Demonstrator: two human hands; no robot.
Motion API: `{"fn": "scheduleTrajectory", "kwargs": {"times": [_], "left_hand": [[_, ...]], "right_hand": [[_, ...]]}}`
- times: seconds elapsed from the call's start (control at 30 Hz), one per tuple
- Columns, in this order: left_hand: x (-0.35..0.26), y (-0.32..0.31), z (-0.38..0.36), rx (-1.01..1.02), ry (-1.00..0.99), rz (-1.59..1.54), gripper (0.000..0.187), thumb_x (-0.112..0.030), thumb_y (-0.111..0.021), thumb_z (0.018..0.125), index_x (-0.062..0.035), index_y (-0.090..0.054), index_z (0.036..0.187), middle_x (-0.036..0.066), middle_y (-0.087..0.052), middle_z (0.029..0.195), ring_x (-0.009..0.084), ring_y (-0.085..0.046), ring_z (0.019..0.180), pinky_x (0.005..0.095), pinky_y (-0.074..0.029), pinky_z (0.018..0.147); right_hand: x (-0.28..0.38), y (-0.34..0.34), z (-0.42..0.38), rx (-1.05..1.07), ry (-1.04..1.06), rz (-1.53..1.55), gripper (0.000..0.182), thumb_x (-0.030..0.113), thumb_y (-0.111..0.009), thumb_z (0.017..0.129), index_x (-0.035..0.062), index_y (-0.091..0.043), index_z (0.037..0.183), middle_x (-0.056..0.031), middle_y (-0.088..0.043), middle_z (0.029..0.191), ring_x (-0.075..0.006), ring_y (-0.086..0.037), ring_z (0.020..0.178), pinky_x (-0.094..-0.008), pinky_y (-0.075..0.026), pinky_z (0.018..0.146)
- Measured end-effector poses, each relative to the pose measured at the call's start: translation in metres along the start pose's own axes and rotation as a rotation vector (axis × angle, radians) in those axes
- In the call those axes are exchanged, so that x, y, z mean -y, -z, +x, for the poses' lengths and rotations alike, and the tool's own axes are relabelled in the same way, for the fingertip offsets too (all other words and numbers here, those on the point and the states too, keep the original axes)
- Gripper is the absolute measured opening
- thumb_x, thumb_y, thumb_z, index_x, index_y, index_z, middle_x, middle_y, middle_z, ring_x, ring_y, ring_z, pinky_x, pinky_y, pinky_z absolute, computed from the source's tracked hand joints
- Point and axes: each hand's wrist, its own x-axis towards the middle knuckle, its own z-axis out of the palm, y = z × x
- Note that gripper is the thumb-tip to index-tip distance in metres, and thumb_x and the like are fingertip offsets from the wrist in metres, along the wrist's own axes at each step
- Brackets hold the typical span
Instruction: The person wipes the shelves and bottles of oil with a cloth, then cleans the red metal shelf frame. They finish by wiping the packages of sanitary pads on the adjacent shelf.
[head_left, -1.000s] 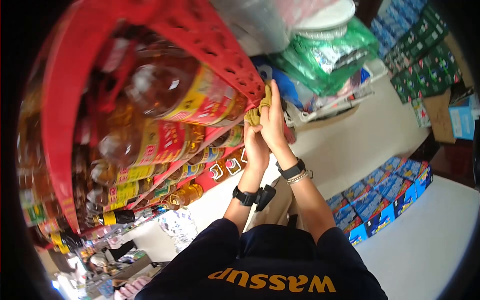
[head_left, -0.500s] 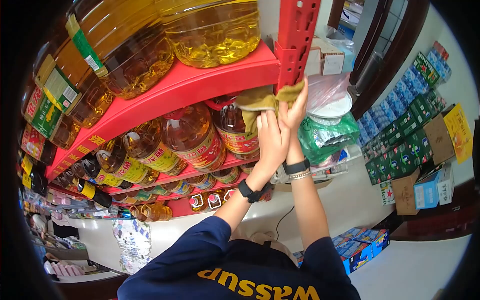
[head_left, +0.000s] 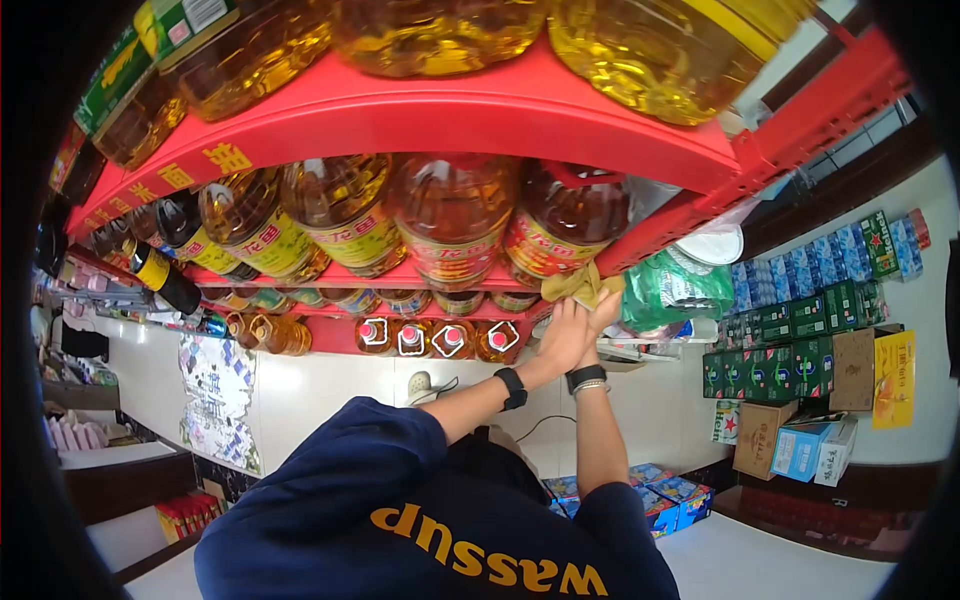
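Note:
An olive-yellow cloth (head_left: 582,286) is bunched against the lower part of the red shelf post (head_left: 680,215). My left hand (head_left: 566,338) has its fingers closed on the cloth from the left side. Beside it, nearly touching, my right hand (head_left: 603,316) grips the cloth on the right; some of its fingers are hidden. Just above the cloth stands a large oil bottle (head_left: 560,235) with a red label, on the red lower shelf (head_left: 350,283). A black watch is on my left wrist, and a dark band with a bracelet on my right.
Large oil bottles (head_left: 440,40) fill the upper red shelf (head_left: 420,115), which juts out over my hands. Small oil bottles (head_left: 453,338) with red caps stand low down. A green plastic bag (head_left: 675,290) sits right of the post. Drink packs (head_left: 770,370) and cartons are stacked further right.
Both hands and the cloth have moved down along the red post, from near the upper shelf's edge to the lower shelf's level. The view has also shifted and tilted.

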Motion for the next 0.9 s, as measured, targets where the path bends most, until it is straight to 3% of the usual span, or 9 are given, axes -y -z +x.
{"fn": "scheduleTrajectory", "kwargs": {"times": [0.1,0.2,0.37,0.53,0.6,0.63,0.73,0.77,0.9], "left_hand": [[0.041,0.002,-0.025,0.126,0.137,-0.063,0.045,-0.022,-0.049,0.076,0.0073,-0.043,0.109,0.025,-0.042,0.111,0.0409,-0.043,0.099,0.0450,-0.038,0.086],[0.071,0.028,-0.041,0.037,0.080,-0.085,0.049,-0.024,-0.050,0.076,0.0064,-0.042,0.114,0.025,-0.041,0.116,0.0408,-0.043,0.101,0.0440,-0.037,0.088],[0.111,0.079,-0.060,0.107,0.306,-0.131,0.059,-0.030,-0.054,0.074,0.0042,-0.039,0.120,0.023,-0.048,0.110,0.0379,-0.045,0.103,0.0422,-0.037,0.090],[0.150,0.104,-0.083,0.050,0.286,-0.248,0.052,-0.030,-0.055,0.079,0.0013,-0.041,0.119,0.021,-0.049,0.110,0.0299,-0.054,0.097,0.0376,-0.044,0.081],[0.161,0.115,-0.083,0.152,0.475,-0.761,0.045,-0.026,-0.053,0.084,-0.0001,-0.041,0.118,0.014,-0.053,0.103,0.0187,-0.059,0.083,0.0312,-0.049,0.065],[0.164,0.123,-0.081,0.197,0.604,-0.882,0.049,-0.022,-0.059,0.078,-0.0004,-0.041,0.118,0.016,-0.058,0.098,0.0230,-0.058,0.088,0.0332,-0.045,0.077],[0.196,0.108,-0.085,0.129,0.584,-0.859,0.048,-0.019,-0.060,0.077,-0.0006,-0.041,0.117,0.016,-0.058,0.098,0.0252,-0.058,0.088,0.0341,-0.045,0.077],[0.199,0.111,-0.084,0.053,0.445,-0.702,0.047,-0.017,-0.060,0.076,-0.0004,-0.043,0.115,0.016,-0.059,0.096,0.0259,-0.058,0.089,0.0348,-0.044,0.078],[0.211,0.115,-0.075,0.146,0.462,-0.673,0.040,-0.016,-0.060,0.075,0.0003,-0.046,0.110,0.017,-0.058,0.097,0.0269,-0.058,0.091,0.0347,-0.044,0.080]], "right_hand": [[0.006,-0.010,-0.049,0.078,-0.226,0.045,0.038,0.016,-0.051,0.083,-0.0037,-0.043,0.115,-0.0203,-0.051,0.112,-0.0333,-0.050,0.101,-0.0386,-0.038,0.088],[0.011,-0.032,-0.086,0.133,-0.448,0.086,0.037,0.015,-0.050,0.084,-0.0037,-0.044,0.114,-0.0200,-0.052,0.111,-0.0324,-0.050,0.100,-0.0380,-0.038,0.087],[0.012,-0.073,-0.132,0.129,-0.651,0.071,0.034,0.015,-0.049,0.085,-0.0037,-0.045,0.113,-0.0195,-0.053,0.109,-0.0310,-0.051,0.099,-0.0370,-0.039,0.086],[0.021,-0.096,-0.153,0.044,-0.563,0.071,0.026,0.012,-0.044,0.085,-0.0022,-0.046,0.107,-0.0152,-0.056,0.100,-0.0263,-0.054,0.091,-0.0346,-0.041,0.082],[0.036,-0.093,-0.148,0.068,-0.501,-0.025,0.028,0.010,-0.043,0.085,-0.0010,-0.046,0.111,-0.0158,-0.056,0.104,-0.0266,-0.054,0.094,-0.0344,-0.041,0.083],[0.045,-0.095,-0.143,0.100,-0.420,0.007,0.030,0.008,-0.043,0.084,-0.0007,-0.046,0.113,-0.0165,-0.056,0.106,-0.0270,-0.054,0.097,-0.0342,-0.040,0.085],[0.039,-0.100,-0.132,0.267,-0.291,-0.016,0.040,0.005,-0.043,0.082,-0.0008,-0.041,0.121,-0.0206,-0.051,0.116,-0.0311,-0.050,0.107,-0.0355,-0.038,0.091],[0.031,-0.103,-0.131,0.370,-0.191,-0.145,0.044,0.004,-0.044,0.081,-0.0012,-0.038,0.124,-0.0219,-0.048,0.119,-0.0331,-0.048,0.109,-0.0370,-0.037,0.092],[0.022,-0.096,-0.125,0.628,-0.060,-0.404,0.057,0.004,-0.048,0.078,-0.0035,-0.026,0.131,-0.0237,-0.043,0.124,-0.0353,-0.041,0.115,-0.0403,-0.033,0.096]]}}
